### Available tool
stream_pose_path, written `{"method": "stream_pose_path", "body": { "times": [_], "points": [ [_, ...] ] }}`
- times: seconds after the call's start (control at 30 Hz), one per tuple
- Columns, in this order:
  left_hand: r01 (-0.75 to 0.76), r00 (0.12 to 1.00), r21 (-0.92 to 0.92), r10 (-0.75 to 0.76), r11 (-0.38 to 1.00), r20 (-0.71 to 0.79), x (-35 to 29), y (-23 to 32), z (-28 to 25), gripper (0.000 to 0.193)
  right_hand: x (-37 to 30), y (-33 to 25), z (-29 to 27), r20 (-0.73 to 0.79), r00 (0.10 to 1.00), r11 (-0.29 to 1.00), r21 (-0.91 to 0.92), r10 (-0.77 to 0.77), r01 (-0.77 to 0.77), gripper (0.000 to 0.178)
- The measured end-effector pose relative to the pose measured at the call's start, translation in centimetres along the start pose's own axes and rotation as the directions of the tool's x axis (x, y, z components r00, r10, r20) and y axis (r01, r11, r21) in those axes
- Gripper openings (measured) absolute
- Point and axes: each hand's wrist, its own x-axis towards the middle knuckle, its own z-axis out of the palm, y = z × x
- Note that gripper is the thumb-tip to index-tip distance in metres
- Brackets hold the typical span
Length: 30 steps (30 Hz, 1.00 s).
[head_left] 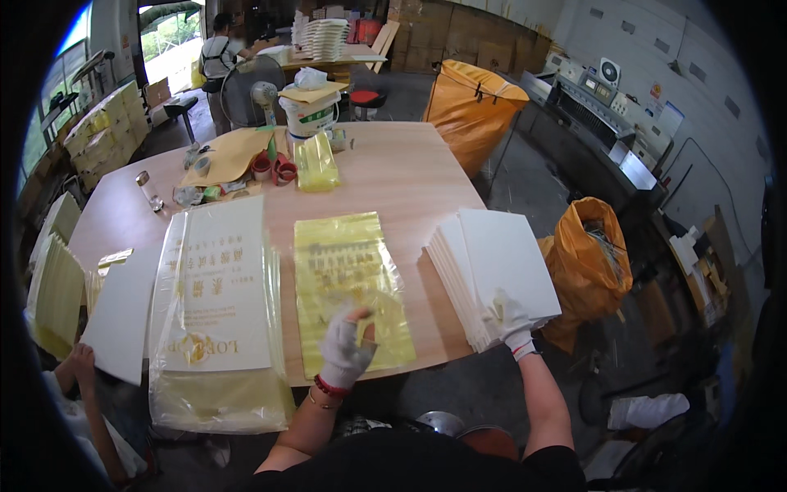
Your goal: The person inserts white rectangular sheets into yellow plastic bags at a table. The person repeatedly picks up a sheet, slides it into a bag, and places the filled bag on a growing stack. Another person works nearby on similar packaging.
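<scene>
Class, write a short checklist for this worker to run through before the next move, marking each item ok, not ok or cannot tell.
1. Right hand at the white stack: ok, it is at the near edge.
2. White stack squared up: not ok, its left side is stepped.
3. Left hand over the yellow plastic bag: ok.
4. Left hand gripping the film: cannot tell, the fingertips are blurred.
5. Co-worker's hand clear of both hands: ok, it is at the far left, at a white sheet.
6. Clear bottle apart from the yellow plastic bag: ok.
</scene>
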Motion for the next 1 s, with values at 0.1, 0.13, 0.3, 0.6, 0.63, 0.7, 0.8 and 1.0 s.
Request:
{"method": "stream_pose_path", "body": {
  "times": [0.1, 0.13, 0.3, 0.6, 0.63, 0.7, 0.8, 1.0],
  "points": [
    [0.213, 0.962, -0.365, -0.128, 0.906, 0.242, -2.8, 1.6, 2.8, 0.021, 0.3, 2.8, -0.6, -0.11, 0.99, 0.994, -0.065, -0.09, 0.083, 0.04],
    [0.563, 0.812, -0.527, -0.308, 0.636, 0.496, -3.8, 2.8, 4.0, 0.017, 0.7, 2.4, -0.9, -0.15, 0.975, 0.976, -0.163, -0.167, 0.142, 0.036],
    [0.778, 0.293, -0.351, -0.193, -0.522, 0.936, -7.0, 2.8, 10.5, 0.026, -2.4, -7.4, -5.4, 0.103, 0.936, 0.823, -0.451, -0.336, 0.345, 0.016],
    [0.771, 0.336, -0.059, -0.327, 0.634, 0.883, -8.2, 2.5, 6.1, 0.053, -12.9, -4.4, -2.8, 0.69, 0.628, -0.341, 0.724, 0.36, -0.6, 0.041],
    [0.547, 0.238, 0.22, -0.402, 0.808, 0.884, -5.7, 6.1, 4.1, 0.071, -11.5, -9.9, -3.0, 0.589, 0.608, -0.221, 0.79, 0.533, -0.571, 0.045],
    [-0.058, 0.643, 0.097, -0.037, 0.994, 0.765, -12.8, 5.5, 7.0, 0.083, -12.5, -14.7, 1.7, 0.35, 0.756, 0.194, 0.829, 0.553, -0.525, 0.039],
    [0.006, 0.492, 0.136, -0.121, 0.991, 0.862, -8.6, 7.2, 3.8, 0.075, -10.6, -17.3, 1.8, 0.324, 0.776, 0.068, 0.903, 0.541, -0.424, 0.04],
    [0.49, 0.704, 0.359, -0.604, 0.794, 0.374, 0.5, -1.7, 1.3, 0.049, -10.2, -16.1, -3.5, 0.025, 0.948, 0.62, 0.751, 0.316, -0.226, 0.042]
  ]
}}
